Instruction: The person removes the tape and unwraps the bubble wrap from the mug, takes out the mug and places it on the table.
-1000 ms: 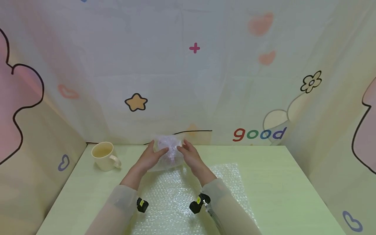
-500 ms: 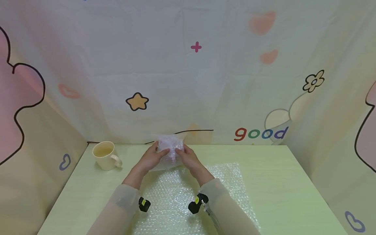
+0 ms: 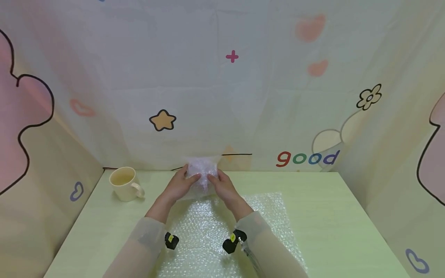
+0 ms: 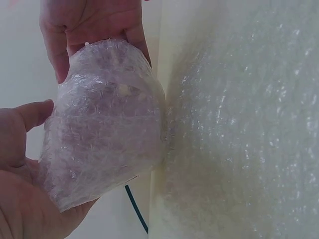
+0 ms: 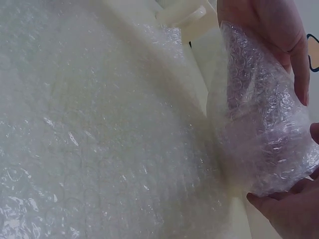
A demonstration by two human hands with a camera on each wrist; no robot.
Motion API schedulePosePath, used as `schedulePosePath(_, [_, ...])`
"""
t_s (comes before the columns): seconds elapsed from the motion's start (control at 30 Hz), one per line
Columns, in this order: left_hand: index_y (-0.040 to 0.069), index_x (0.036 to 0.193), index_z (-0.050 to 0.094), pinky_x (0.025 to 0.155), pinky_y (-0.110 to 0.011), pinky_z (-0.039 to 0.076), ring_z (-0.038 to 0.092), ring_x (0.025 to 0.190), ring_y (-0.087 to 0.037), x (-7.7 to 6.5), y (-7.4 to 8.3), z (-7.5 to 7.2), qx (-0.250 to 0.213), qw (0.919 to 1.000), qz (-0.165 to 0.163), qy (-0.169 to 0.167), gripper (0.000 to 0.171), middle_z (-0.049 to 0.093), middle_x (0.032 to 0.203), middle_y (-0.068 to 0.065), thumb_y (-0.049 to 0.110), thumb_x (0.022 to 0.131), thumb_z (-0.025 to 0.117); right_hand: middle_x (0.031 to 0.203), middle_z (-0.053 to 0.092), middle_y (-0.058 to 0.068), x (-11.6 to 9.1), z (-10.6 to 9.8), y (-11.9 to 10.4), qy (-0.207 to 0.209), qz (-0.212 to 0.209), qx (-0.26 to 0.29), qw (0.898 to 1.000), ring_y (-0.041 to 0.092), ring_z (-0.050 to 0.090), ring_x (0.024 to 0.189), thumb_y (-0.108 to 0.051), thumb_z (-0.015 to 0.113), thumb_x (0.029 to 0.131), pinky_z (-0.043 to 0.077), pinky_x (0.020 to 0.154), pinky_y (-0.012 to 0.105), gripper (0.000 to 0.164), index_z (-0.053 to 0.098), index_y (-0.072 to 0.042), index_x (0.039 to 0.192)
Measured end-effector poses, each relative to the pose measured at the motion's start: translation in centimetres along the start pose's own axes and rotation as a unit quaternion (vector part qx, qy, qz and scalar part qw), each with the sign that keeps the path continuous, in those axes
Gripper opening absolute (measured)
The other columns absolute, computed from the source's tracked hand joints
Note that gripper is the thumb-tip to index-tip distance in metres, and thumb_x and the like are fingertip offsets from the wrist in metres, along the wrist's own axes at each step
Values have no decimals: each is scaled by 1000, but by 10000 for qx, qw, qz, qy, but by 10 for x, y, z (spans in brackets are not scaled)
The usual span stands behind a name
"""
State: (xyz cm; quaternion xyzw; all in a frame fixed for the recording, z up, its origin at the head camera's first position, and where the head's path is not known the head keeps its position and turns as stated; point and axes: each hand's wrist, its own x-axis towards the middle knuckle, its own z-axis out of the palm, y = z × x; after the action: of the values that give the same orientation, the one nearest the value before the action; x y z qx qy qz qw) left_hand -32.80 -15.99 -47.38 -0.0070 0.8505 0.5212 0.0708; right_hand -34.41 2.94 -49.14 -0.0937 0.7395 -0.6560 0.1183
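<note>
Near the table's back edge, both hands hold a rounded bundle of clear bubble wrap [image 3: 203, 170]. Something pale purple shows through its layers; its kind is hidden by the wrap. My left hand [image 3: 178, 185] grips the left side, thumb on the near face. From the other side my right hand [image 3: 225, 188] grips it, its thumb also on the near face, a short gap from the left one. The left wrist view shows the wrapped bundle [image 4: 104, 124] between the two hands. In the right wrist view, the bundle [image 5: 264, 119] has a shiny, layered surface.
A large bubble wrap sheet [image 3: 205, 231] lies flat on the pale green table [image 3: 330, 224], under the forearms. A cream mug [image 3: 124, 185] stands at the back left, handle towards the right. A printed curtain [image 3: 194, 77] hangs behind and at both sides.
Both hands have drawn slightly inward around the bundle, pressing in the wrap's sides. The bundle's top sits a little higher in view. The mug and the flat sheet have stayed put.
</note>
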Motion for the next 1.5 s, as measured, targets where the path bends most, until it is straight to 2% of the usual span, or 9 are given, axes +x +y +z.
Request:
schedulePosePath(0.3, [2, 166, 8, 127, -59, 22, 17, 158, -44, -5, 11, 0, -31, 10000, 61, -15, 88, 17, 171, -24, 44, 105, 56, 155, 53, 12, -4, -3, -6, 64, -29, -63, 10000, 34, 43, 150, -31, 52, 108, 30, 125, 55, 49, 48, -12, 153])
schedulePosePath(0.67, [1, 165, 7, 128, -57, 21, 16, 160, -40, -10, 23, 0, -51, 9998, 198, -49, 88, 15, 173, -21, 43, 106, 57, 153, 55, 12, -13, -8, -19, 135, -110, -140, 9998, 36, 42, 150, -31, 53, 108, 26, 125, 60, 49, 49, -14, 153])
schedulePosePath(0.8, [2, 166, 8, 127, -57, 22, 17, 159, -40, -15, 29, 0, -28, 9998, 200, -41, 89, 16, 172, -21, 43, 105, 58, 153, 56, 11, -21, -11, -27, 151, -120, -168, 9997, 36, 43, 149, -31, 55, 107, 28, 124, 61, 49, 50, -14, 152])
schedulePosePath(1.1, [1, 165, 7, 126, -59, 24, 19, 158, -42, -29, 42, 1, 193, 9995, 223, -115, 90, 17, 172, -23, 45, 105, 57, 147, 61, 9, -39, -18, -35, 180, -98, -248, 9995, 33, 54, 139, -31, 57, 106, 43, 115, 58, 42, 57, -15, 145])
schedulePosePath(1.5, [7, 167, 12, 123, -62, 29, 25, 156, -43, -48, 46, 9, 238, 9985, 431, -234, 85, 24, 171, -19, 45, 105, 57, 153, 55, 6, -65, -28, -37, 141, -81, -287, 9995, 33, 58, 136, -36, 61, 105, 42, 116, 59, 44, 57, -21, 146])
